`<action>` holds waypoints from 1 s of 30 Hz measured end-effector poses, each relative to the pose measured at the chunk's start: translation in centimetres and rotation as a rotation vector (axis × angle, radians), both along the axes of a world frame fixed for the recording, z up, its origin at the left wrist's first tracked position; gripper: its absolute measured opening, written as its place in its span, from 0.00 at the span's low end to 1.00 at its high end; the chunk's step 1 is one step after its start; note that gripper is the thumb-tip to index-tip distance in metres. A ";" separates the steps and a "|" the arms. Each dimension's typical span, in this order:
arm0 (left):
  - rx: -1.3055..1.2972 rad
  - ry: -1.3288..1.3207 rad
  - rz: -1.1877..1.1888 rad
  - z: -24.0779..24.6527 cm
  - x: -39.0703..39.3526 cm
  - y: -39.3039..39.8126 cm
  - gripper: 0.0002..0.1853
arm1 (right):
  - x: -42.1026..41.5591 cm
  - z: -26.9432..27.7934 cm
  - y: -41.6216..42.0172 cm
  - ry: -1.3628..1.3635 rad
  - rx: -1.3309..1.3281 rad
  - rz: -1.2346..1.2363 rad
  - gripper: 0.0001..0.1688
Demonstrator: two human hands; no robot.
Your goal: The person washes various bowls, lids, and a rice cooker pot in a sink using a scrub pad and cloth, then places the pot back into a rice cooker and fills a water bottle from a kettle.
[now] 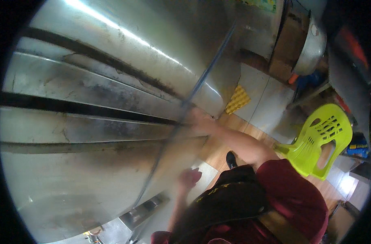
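Note:
Large stainless-steel panels of what looks like a kitchen cabinet or refrigerator fill the left side, with dark lengthwise gaps and grimy strips between them. My right hand reaches to the end of these strips and appears to touch the metal there; blur hides whether its fingers grip anything. Lower down, my left hand hangs in front of the steel with its fingers partly curled. Its palm is not visible, and blur leaves its grip unclear. A thin, blurred dark line crosses the view diagonally.
A lime-green plastic chair stands at the right. A yellow egg-crate-like piece lies on the tiled floor near the steel. Cardboard and shelving with assorted items line the upper right. A stainless-steel fixture is at lower left.

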State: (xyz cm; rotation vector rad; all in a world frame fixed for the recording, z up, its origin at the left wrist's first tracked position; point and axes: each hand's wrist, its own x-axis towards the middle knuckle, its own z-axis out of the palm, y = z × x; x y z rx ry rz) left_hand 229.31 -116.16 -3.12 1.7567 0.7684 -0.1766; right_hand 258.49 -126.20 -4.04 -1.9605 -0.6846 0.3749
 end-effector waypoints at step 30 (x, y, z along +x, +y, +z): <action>-0.248 -0.389 0.842 -22.1 43.2 10.0 0.29 | -6.2 -20.6 -34.8 0.706 0.025 -0.746 0.27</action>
